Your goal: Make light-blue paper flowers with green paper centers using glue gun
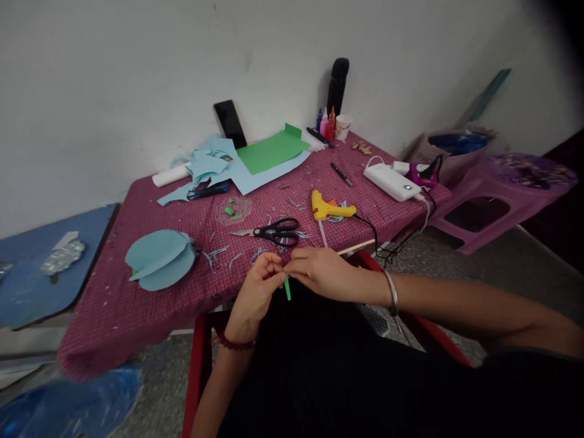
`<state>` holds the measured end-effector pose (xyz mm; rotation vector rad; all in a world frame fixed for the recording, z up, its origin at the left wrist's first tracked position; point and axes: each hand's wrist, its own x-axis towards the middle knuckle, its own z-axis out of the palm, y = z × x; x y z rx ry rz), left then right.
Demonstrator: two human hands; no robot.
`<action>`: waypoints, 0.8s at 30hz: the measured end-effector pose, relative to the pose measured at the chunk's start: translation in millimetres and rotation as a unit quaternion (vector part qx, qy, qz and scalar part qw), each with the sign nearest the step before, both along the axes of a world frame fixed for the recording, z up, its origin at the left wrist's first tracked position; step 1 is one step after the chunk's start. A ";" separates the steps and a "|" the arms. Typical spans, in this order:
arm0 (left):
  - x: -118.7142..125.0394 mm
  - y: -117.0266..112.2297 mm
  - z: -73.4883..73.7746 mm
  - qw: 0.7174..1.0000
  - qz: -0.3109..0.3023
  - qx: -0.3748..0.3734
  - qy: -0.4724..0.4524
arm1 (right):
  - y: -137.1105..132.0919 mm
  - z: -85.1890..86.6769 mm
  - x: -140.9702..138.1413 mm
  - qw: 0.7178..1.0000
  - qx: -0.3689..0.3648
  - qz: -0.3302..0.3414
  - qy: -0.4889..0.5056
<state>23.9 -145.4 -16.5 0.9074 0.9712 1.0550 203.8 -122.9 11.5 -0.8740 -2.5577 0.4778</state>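
My left hand (255, 292) and my right hand (322, 272) meet just below the table's front edge. Both pinch a thin green paper strip (287, 289), whose lower end hangs down between them. A beaded bracelet circles my left wrist and a metal bangle my right. Black-handled scissors (274, 232) lie on the pink checked tablecloth (137, 292) just beyond my fingers, among several paper slivers. A yellow glue gun (329, 208) lies to the right of the scissors, its cord running off the table edge.
A folded light-blue paper ball shape (157, 258) sits at the left. Blue paper scraps (205, 167), a green sheet (271, 150), a phone (230, 123), glue bottles (325, 123), a paper cup (342, 127) and a white power bank (391, 180) lie farther back. A purple stool (502, 194) stands at the right.
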 end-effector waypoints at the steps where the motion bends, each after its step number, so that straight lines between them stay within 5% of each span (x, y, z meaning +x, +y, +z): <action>1: 0.1 0.1 -0.2 1.000 0.004 -0.005 -0.003 | 0.8 -0.2 0.2 1.000 -0.017 0.001 0.015; 6: 0.3 0.7 -1.4 0.999 0.024 -0.027 -0.039 | 4.6 -0.3 0.2 0.991 -0.091 -0.014 0.101; 13: 3.4 -1.4 -1.8 0.999 -0.016 -0.050 -0.013 | 4.6 0.5 1.6 0.988 -0.092 -0.023 0.119; 19: 10.8 -4.8 -0.6 0.999 -0.017 0.000 0.039 | 3.0 1.5 3.2 0.990 -0.060 -0.032 0.121; 24: 14.6 -5.6 2.5 0.999 -0.003 -0.023 -0.025 | 0.7 4.1 3.8 0.997 0.003 -0.028 0.076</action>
